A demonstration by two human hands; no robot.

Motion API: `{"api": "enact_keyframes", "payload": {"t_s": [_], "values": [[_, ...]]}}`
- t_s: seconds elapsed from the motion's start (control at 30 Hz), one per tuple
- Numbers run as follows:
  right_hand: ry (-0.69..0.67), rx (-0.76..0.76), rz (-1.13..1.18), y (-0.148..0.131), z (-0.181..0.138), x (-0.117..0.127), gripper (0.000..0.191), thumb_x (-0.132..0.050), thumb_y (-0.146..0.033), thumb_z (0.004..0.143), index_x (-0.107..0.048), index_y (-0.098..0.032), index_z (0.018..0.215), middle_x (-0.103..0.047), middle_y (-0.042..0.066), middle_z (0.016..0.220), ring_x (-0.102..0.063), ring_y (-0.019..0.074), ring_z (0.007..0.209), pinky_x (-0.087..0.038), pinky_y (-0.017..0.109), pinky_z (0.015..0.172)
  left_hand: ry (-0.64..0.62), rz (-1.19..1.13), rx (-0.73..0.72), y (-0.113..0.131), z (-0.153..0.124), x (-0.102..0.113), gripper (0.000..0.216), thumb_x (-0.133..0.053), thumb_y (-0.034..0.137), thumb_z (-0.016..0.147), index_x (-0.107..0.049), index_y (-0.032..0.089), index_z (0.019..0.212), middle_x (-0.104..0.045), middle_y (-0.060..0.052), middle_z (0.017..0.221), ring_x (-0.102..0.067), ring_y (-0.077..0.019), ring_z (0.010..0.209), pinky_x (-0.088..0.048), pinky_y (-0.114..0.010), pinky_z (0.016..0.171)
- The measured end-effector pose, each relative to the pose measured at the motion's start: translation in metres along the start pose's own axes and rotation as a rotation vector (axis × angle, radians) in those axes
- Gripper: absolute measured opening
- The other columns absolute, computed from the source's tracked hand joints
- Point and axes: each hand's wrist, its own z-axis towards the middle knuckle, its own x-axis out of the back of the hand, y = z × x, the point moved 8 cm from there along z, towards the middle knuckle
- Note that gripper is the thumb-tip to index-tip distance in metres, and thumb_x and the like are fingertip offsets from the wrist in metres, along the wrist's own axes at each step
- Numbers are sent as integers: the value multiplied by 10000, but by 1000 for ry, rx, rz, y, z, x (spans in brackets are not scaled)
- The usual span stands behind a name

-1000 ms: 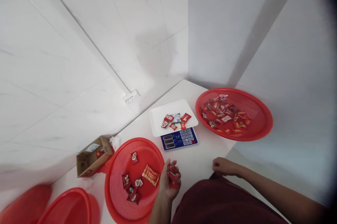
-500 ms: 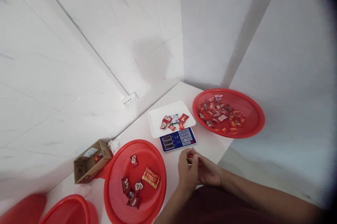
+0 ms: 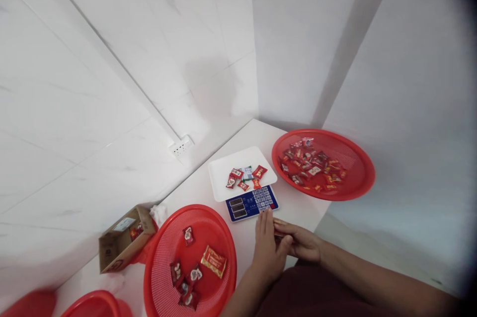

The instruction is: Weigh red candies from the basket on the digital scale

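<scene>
My left hand (image 3: 266, 250) lies with its fingers stretched flat, pointing at the blue keypad of a weighing scale (image 3: 251, 202). It rests against my right hand (image 3: 300, 242), which curls around small red wrapped candies (image 3: 278, 235); only a sliver of them shows between the two hands. Both hands hover over the white table (image 3: 208, 190) just in front of the scale. The scale's white pan (image 3: 223, 185) carries several wrapped candies (image 3: 244, 178).
A red mesh basket (image 3: 156, 247) with several candies and a gold packet sits left of my hands. A second red basket (image 3: 357, 190), full of candies, sits at the table's far right corner. Far left are an open cardboard box (image 3: 119, 245) and more red baskets (image 3: 97, 304).
My left hand carried the red candies from beside the near basket to my right hand, then flattened out. My right hand moved in from the table edge and closed around them.
</scene>
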Motion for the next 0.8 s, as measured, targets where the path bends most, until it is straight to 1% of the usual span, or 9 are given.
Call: {"api": "enact_keyframes", "payload": {"t_s": [0.07,0.1,0.23,0.3,0.37,0.47,0.57,0.7,0.8], "values": [[53,-11,-29,-4,1,5,316,-615,-85,689,-529,-189,974,-655,14,819,-634,135,767,-471,276,740,61,-89,16,-9,13,9,611,-394,386,829,-222,144,1363,-251,-111,1434,-195,-200,1318,-200,-378,1073],[87,-18,-33,-7,2,8,316,-617,-76,679,-521,-187,959,-655,16,814,-639,137,756,-478,273,723,105,-97,31,-14,22,17,563,-373,375,839,-269,148,1344,-294,-110,1414,-242,-192,1300,-223,-367,1063],[176,-34,-4,-18,2,14,316,-610,-75,669,-478,-181,935,-650,39,848,-647,163,788,-497,223,600,240,166,161,-42,66,53,364,-400,287,822,-515,170,1147,-507,-102,1233,-420,-192,1170,-317,-346,995],[184,-58,-2,-19,1,17,310,-608,-87,665,-465,-175,926,-644,49,841,-649,176,791,-486,193,534,253,264,207,-56,87,67,347,-435,239,794,-533,169,1119,-527,-109,1189,-438,-207,1138,-330,-355,974],[173,-82,-15,-19,-1,19,295,-612,-99,658,-466,-170,904,-641,50,816,-652,170,766,-482,184,529,250,311,234,-68,101,74,362,-440,228,789,-518,186,1140,-508,-105,1206,-420,-219,1146,-330,-361,965],[110,-108,-64,-16,-5,17,250,-619,-105,648,-490,-159,855,-636,44,787,-651,146,751,-490,201,626,212,386,258,-78,114,74,376,-441,283,800,-490,228,1169,-469,-81,1253,-381,-230,1172,-325,-358,959],[-3,-170,-194,-10,-12,9,211,-613,-109,635,-526,-153,823,-637,41,788,-658,163,737,-481,230,632,150,436,257,-82,122,66,415,-473,321,787,-468,208,1186,-438,-98,1283,-354,-244,1192,-314,-362,960],[-136,-204,-321,-9,-18,-3,208,-629,-119,605,-575,-133,806,-655,58,808,-660,193,738,-477,280,648,100,451,233,-83,128,58,403,-539,295,751,-484,208,1141,-456,-86,1254,-352,-229,1186,-307,-341,953],[-201,-224,-395,-12,-22,-10,272,-685,-115,562,-612,-111,823,-668,89,881,-649,162,729,-473,258,646,99,430,228,-84,127,57,299,-534,245,758,-524,214,1056,-502,-74,1178,-380,-216,1149,-312,-335,935]]}}
